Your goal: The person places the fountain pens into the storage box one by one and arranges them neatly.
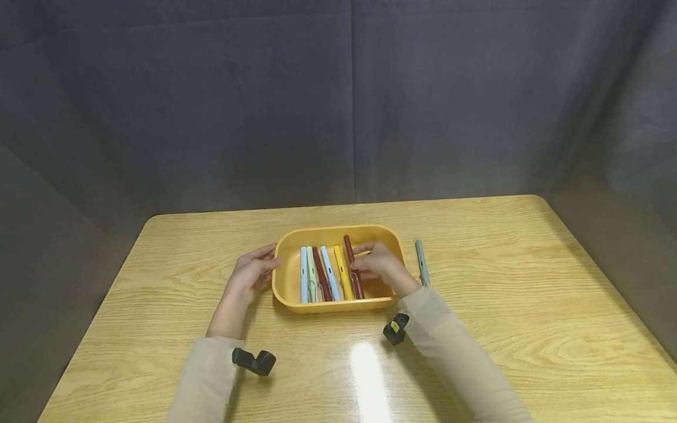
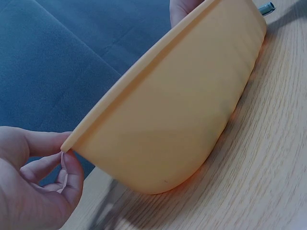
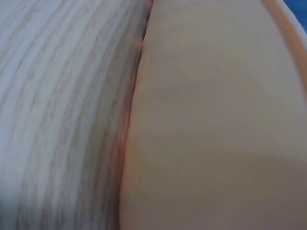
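Note:
A yellow plastic basket (image 1: 338,307) stands on the table, with several pens side by side in it. Among them are a light blue pen (image 1: 304,273), a pale green pen (image 1: 311,273), a dark red pen (image 1: 321,273) and a yellow pen (image 1: 342,271). My left hand (image 1: 252,272) pinches the basket's left rim between thumb and fingers, seen closer in the left wrist view. Reaching in over the right side, my right hand (image 1: 378,262) holds a second dark red pen (image 1: 349,249) by its middle. The right wrist view shows only the basket's outer wall (image 3: 216,115) and wood grain.
A grey-green pen (image 1: 421,261) lies on the wooden table (image 1: 529,282) just right of the basket, partly behind the right sleeve. Dark curtains (image 1: 349,106) hang behind the table and at both sides.

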Motion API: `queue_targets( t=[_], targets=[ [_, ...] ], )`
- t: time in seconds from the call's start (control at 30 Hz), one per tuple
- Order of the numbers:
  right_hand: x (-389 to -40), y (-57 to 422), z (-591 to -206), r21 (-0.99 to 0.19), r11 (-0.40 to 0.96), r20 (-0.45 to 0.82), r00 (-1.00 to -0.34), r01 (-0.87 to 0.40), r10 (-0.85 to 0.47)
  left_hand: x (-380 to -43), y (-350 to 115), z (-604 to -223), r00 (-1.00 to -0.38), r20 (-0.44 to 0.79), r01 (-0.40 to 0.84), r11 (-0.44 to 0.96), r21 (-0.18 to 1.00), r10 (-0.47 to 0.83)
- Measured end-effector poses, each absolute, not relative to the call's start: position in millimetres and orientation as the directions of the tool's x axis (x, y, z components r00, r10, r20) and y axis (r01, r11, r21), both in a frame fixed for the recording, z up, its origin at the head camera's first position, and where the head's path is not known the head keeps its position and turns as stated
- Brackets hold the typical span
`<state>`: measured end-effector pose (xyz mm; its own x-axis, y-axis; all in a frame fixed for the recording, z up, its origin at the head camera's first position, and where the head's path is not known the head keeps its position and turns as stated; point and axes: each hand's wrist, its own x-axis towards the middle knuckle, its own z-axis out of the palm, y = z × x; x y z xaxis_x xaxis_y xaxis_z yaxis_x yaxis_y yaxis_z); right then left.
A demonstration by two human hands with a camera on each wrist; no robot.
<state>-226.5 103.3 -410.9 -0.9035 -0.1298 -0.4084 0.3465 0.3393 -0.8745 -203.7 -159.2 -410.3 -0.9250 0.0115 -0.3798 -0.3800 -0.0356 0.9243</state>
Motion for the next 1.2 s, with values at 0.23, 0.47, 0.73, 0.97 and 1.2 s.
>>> queue_targets(
  t=[0.23,0.47,0.73,0.97,1.2],
  targets=[
    [-226.0,103.0,-414.5,-0.878,0.321,-0.414,-0.899,0.354,-0.141,-204.4,-159.0,-410.5,-0.923,-0.384,-0.384,-0.040,0.923,0.004],
    [-226.3,102.5,-420.0,-0.874,0.345,-0.406,-0.905,0.343,-0.128,-205.0,-159.1,-411.0,-0.923,-0.385,-0.385,-0.038,0.922,0.009],
    [-227.1,100.2,-425.7,-0.874,0.368,-0.378,-0.920,0.317,-0.105,-204.3,-160.2,-411.1,-0.924,-0.382,-0.383,-0.041,0.923,0.026],
    [-225.0,99.0,-425.8,-0.877,0.374,-0.368,-0.923,0.302,-0.117,-203.8,-160.6,-411.0,-0.926,-0.377,-0.378,-0.035,0.925,0.026],
    [-223.6,99.5,-425.3,-0.871,0.406,-0.351,-0.928,0.276,-0.123,-203.8,-160.7,-410.6,-0.924,-0.382,-0.383,-0.043,0.923,0.031]
  ],
)
